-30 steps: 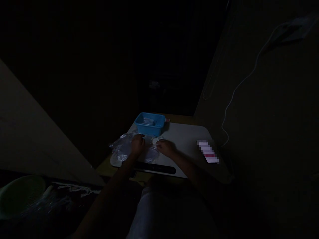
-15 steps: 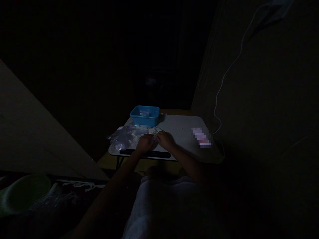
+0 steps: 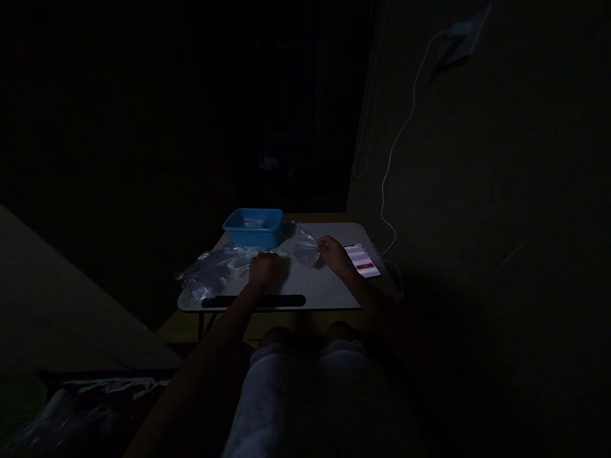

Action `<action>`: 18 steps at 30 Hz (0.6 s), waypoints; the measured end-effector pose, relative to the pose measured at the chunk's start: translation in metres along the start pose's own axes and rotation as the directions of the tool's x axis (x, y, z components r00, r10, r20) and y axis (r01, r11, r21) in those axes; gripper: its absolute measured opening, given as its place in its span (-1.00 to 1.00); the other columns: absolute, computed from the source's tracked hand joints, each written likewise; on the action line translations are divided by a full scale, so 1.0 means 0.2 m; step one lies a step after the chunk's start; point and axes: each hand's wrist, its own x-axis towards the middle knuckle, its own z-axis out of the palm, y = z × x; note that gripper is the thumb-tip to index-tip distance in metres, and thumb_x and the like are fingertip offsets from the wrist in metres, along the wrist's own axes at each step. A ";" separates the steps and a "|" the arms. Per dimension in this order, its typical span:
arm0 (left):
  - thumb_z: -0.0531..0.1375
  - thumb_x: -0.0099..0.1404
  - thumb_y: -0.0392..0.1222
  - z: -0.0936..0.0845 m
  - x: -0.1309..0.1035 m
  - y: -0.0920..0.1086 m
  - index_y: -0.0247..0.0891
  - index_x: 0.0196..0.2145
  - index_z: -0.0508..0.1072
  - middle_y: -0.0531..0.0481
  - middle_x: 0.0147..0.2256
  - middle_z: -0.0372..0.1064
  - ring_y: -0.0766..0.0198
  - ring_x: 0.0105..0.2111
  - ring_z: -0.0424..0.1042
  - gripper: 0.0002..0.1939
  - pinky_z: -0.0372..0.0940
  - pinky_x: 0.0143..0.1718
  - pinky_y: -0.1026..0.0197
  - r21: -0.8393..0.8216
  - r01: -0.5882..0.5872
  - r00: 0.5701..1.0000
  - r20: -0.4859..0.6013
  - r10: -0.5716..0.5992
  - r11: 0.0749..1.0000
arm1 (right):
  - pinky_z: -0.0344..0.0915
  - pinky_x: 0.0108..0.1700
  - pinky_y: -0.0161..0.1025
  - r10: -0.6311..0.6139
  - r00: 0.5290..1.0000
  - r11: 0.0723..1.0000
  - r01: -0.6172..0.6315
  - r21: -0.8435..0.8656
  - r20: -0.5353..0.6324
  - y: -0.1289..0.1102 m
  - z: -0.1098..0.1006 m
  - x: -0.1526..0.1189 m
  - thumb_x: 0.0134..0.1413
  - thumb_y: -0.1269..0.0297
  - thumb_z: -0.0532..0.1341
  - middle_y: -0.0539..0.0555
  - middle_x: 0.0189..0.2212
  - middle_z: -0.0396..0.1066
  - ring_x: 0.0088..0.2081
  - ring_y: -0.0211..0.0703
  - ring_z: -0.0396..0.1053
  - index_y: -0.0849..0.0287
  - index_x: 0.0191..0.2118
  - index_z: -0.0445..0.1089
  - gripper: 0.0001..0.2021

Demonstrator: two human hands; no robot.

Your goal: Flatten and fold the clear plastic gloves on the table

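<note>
In the dim head view, my right hand [image 3: 333, 254] pinches the edge of a clear plastic bag [image 3: 306, 247], which spreads to its left above the small white table [image 3: 324, 289]. My left hand [image 3: 263, 270] is closed with curled fingers near the table's middle; what it holds, if anything, is hidden. Beside it on the left lies a crumpled pile of clear plastic [image 3: 206, 270], with pale pieces at its right side that are too dark to name. A blue plastic basin [image 3: 256, 237] stands behind the pile, with something pale inside.
A phone with a lit screen [image 3: 363, 262] lies at the table's right side. A white cable [image 3: 389, 159] hangs from a wall socket [image 3: 465, 38] down to there. Along the front edge runs a black slot [image 3: 286, 301]. Clear plastic [image 3: 62, 420] lies on the dark floor at lower left.
My hands have moved apart: the right went rightward with the clear bag, now spread out. My left hand stays by the pile. The whole view has shifted.
</note>
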 end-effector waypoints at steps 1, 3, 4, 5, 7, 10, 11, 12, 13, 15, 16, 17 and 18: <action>0.09 0.07 -0.26 0.01 0.01 0.02 -0.28 -0.25 0.46 -0.21 -0.22 0.43 0.01 -0.15 0.35 -0.72 0.19 -0.12 0.04 -0.023 -0.005 1.000 -0.001 0.005 1.000 | 0.19 -0.31 -0.34 0.012 1.000 0.998 -0.012 0.054 0.007 0.02 -0.01 0.00 -0.01 0.38 0.01 0.01 -0.44 0.35 -0.37 -0.25 0.30 0.20 -0.40 0.28 -0.88; 0.13 0.04 -0.24 0.04 0.04 0.06 -0.30 -0.15 0.42 -0.19 -0.13 0.40 0.02 -0.08 0.32 -0.63 0.17 -0.06 0.05 -0.108 -0.029 1.000 -0.005 0.029 0.994 | 0.19 -0.35 -0.35 0.029 0.999 0.987 -0.034 0.155 0.038 0.05 -0.01 0.00 -0.03 0.34 0.02 -0.02 -0.49 0.31 -0.42 -0.26 0.28 0.19 -0.43 0.25 -0.90; 0.14 0.04 -0.23 0.06 0.05 0.09 -0.31 -0.11 0.40 -0.18 -0.09 0.38 0.03 -0.06 0.30 -0.60 0.17 -0.04 0.06 -0.162 -0.046 0.999 -0.008 0.045 0.986 | 0.18 -0.37 -0.35 0.036 0.998 0.979 -0.045 0.201 0.052 0.07 0.00 -0.01 -0.04 0.33 0.03 -0.04 -0.52 0.28 -0.44 -0.27 0.26 0.18 -0.44 0.25 -0.91; 0.14 0.03 -0.24 0.08 0.06 0.11 -0.32 -0.09 0.39 -0.17 -0.08 0.37 0.05 -0.06 0.30 -0.58 0.17 -0.03 0.08 -0.211 -0.057 0.998 -0.007 0.057 0.976 | 0.18 -0.39 -0.36 0.043 0.997 0.968 -0.057 0.244 0.064 0.08 0.00 -0.01 -0.05 0.31 0.04 -0.05 -0.54 0.26 -0.46 -0.28 0.25 0.18 -0.45 0.24 -0.91; 0.13 0.03 -0.26 0.12 0.08 0.16 -0.33 -0.10 0.39 -0.15 -0.10 0.38 0.09 -0.08 0.33 -0.58 0.19 -0.04 0.10 -0.287 -0.094 0.996 -0.016 0.093 0.953 | 0.16 -0.43 -0.37 0.057 0.995 0.942 -0.080 0.325 0.082 0.12 0.02 -0.03 -0.07 0.27 0.06 -0.07 -0.57 0.24 -0.49 -0.30 0.22 0.17 -0.46 0.24 -0.90; 0.08 0.08 -0.29 0.16 0.09 0.19 -0.31 -0.25 0.45 -0.10 -0.20 0.43 0.16 -0.15 0.36 -0.74 0.20 -0.05 0.11 -0.332 -0.154 0.988 -0.036 0.151 0.931 | 0.14 -0.48 -0.39 0.111 0.990 0.903 -0.135 0.407 0.081 0.19 0.04 -0.05 -0.09 0.23 0.08 -0.10 -0.60 0.22 -0.54 -0.33 0.19 0.15 -0.48 0.25 -0.88; 0.06 0.10 -0.31 0.16 0.09 0.20 -0.31 -0.31 0.46 -0.09 -0.23 0.44 0.17 -0.16 0.36 -0.78 0.20 -0.05 0.11 -0.332 -0.168 0.986 -0.045 0.162 0.928 | 0.14 -0.50 -0.40 0.134 0.988 0.892 -0.156 0.425 0.080 0.21 0.05 -0.05 -0.10 0.21 0.09 -0.11 -0.60 0.23 -0.55 -0.33 0.19 0.14 -0.48 0.26 -0.88; 0.05 0.12 -0.31 0.16 0.09 0.20 -0.30 -0.35 0.46 -0.09 -0.26 0.44 0.18 -0.18 0.36 -0.80 0.20 -0.05 0.10 -0.326 -0.177 0.984 -0.056 0.168 0.929 | 0.14 -0.51 -0.40 0.156 0.985 0.882 -0.174 0.439 0.077 0.23 0.05 -0.05 -0.11 0.20 0.10 -0.11 -0.61 0.23 -0.55 -0.34 0.19 0.13 -0.48 0.26 -0.87; 0.03 0.13 -0.32 0.16 0.08 0.20 -0.30 -0.38 0.45 -0.09 -0.28 0.44 0.19 -0.19 0.36 -0.80 0.21 -0.07 0.11 -0.316 -0.181 0.983 -0.070 0.168 0.931 | 0.15 -0.50 -0.40 0.176 0.982 0.871 -0.188 0.453 0.069 0.24 0.05 -0.06 -0.13 0.19 0.11 -0.11 -0.60 0.25 -0.55 -0.34 0.20 0.13 -0.48 0.27 -0.87; 0.01 0.17 -0.31 0.16 0.07 0.19 -0.31 -0.38 0.44 -0.10 -0.31 0.43 0.20 -0.22 0.36 -0.80 0.23 -0.11 0.12 -0.285 -0.188 0.981 -0.105 0.164 0.940 | 0.17 -0.48 -0.40 0.210 0.976 0.846 -0.208 0.491 0.052 0.27 0.05 -0.06 -0.16 0.19 0.14 -0.10 -0.58 0.27 -0.52 -0.34 0.23 0.12 -0.47 0.29 -0.87; 0.00 0.19 -0.31 0.15 0.06 0.19 -0.31 -0.37 0.43 -0.10 -0.31 0.42 0.21 -0.23 0.36 -0.79 0.24 -0.13 0.13 -0.264 -0.191 0.979 -0.117 0.165 0.946 | 0.19 -0.46 -0.39 0.226 0.973 0.828 -0.218 0.517 0.048 0.28 0.04 -0.06 -0.18 0.19 0.15 -0.10 -0.57 0.29 -0.51 -0.33 0.25 0.13 -0.47 0.29 -0.87; -0.01 0.20 -0.31 0.14 0.05 0.18 -0.31 -0.36 0.43 -0.10 -0.32 0.41 0.22 -0.24 0.36 -0.78 0.25 -0.16 0.15 -0.238 -0.194 0.978 -0.119 0.170 0.952 | 0.20 -0.45 -0.39 0.244 0.969 0.805 -0.230 0.547 0.047 0.28 0.04 -0.06 -0.20 0.20 0.16 -0.09 -0.55 0.30 -0.49 -0.32 0.26 0.13 -0.47 0.30 -0.86; -0.03 0.21 -0.31 0.13 0.04 0.17 -0.31 -0.35 0.42 -0.10 -0.32 0.40 0.22 -0.26 0.36 -0.78 0.25 -0.19 0.18 -0.204 -0.201 0.977 -0.109 0.182 0.958 | 0.21 -0.44 -0.38 0.267 0.962 0.775 -0.246 0.582 0.051 0.29 0.04 -0.06 -0.22 0.20 0.16 -0.08 -0.53 0.32 -0.47 -0.31 0.28 0.13 -0.47 0.30 -0.86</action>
